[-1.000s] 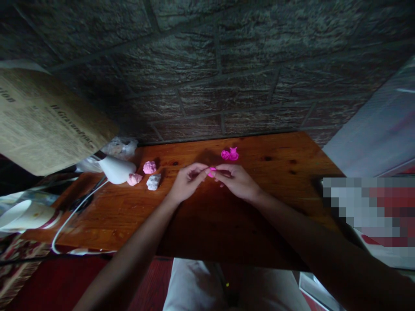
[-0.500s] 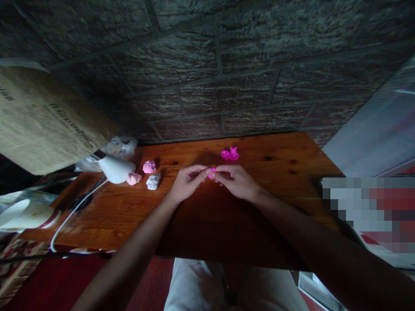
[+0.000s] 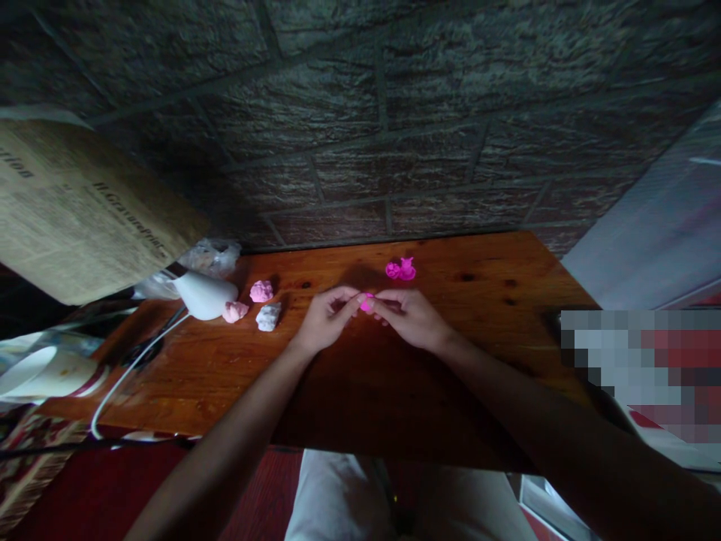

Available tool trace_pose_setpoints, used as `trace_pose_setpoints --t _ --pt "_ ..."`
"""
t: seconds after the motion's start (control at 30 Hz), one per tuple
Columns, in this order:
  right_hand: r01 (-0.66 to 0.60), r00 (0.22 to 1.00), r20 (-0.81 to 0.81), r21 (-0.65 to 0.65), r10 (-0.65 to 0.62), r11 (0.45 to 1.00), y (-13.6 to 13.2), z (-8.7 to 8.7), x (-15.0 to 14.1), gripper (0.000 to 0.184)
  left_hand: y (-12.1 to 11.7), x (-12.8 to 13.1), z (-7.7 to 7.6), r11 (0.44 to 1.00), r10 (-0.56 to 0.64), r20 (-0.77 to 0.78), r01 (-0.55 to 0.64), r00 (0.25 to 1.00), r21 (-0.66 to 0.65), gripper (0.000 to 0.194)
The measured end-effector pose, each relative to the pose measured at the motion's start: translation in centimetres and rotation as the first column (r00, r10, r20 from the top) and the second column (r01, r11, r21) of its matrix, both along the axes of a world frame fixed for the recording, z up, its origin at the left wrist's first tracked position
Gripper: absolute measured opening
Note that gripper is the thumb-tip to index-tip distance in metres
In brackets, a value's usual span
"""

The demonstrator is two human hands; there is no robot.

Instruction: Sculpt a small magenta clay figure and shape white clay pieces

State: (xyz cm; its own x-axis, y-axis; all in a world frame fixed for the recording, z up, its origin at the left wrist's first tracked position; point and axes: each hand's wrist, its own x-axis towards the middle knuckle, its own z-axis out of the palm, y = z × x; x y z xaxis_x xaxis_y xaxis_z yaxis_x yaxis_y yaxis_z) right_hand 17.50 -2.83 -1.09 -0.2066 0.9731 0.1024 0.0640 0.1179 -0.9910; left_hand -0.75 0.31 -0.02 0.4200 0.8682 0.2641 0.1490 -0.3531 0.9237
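Between the fingertips of both hands sits a small bright pink piece (image 3: 367, 303); its kind is too small and covered to make out. My left hand (image 3: 328, 318) pinches it from the left, thumb and forefinger closed. From the other side my right hand (image 3: 414, 316) grips it the same way. Just beyond the hands, bright pink shaped pieces (image 3: 401, 268) lie close together on the wooden table (image 3: 478, 308). To the left are three rough lumps: a pink one (image 3: 261, 291), a paler pink one (image 3: 235, 311) and a white one (image 3: 268, 317).
A white lamp base (image 3: 206, 294) with a cable (image 3: 121, 382) stands left, under a shade printed like newspaper (image 3: 84, 203). Behind it lies a clear plastic bag (image 3: 211, 258). A paper cup (image 3: 50, 373) rests on its side. A stone-patterned wall (image 3: 349, 135) borders the table's back.
Both hands keep hold of the pink piece in nearly the same spot, with only slight finger movement. The view has shifted very slightly; the lumps and pink shapes stay put.
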Motion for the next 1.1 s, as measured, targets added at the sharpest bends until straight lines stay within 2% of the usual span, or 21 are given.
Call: trace_pose_setpoints --t 0.2,0.4,0.67,0.8,0.93,1.1 --pt "0.012 0.997 -0.074 -0.018 -0.013 1.0 0.15 -0.03 0.23 0.038 0.08 0.02 -0.13 0.996 0.009 0.005 -0.009 1.0 -0.088 0.036" --pt "0.063 0.991 -0.112 -0.061 -0.07 0.996 0.15 0.01 0.16 0.034 -0.1 0.07 0.08 0.993 0.029 0.0 -0.028 1.0 -0.118 0.038" --pt "0.062 0.987 -0.143 -0.08 -0.073 0.995 0.05 0.55 0.12 0.038 -0.13 0.1 0.12 0.996 -0.052 -0.043 0.048 0.998 -0.077 0.036" --pt "0.07 0.992 -0.103 -0.028 -0.073 0.997 0.08 0.59 0.11 0.038 -0.3 0.26 0.1 0.994 -0.089 -0.043 0.087 0.995 -0.06 0.036" --pt "0.084 0.995 -0.06 0.043 -0.081 0.996 0.21 0.48 0.0 0.037 -0.47 0.44 0.03 0.991 -0.09 -0.03 0.086 0.996 -0.102 0.036" --pt "0.077 0.991 -0.112 0.027 -0.073 0.997 0.15 0.45 -0.24 0.038 -0.34 0.43 -0.15 0.984 -0.134 -0.028 0.129 0.991 -0.126 0.037"
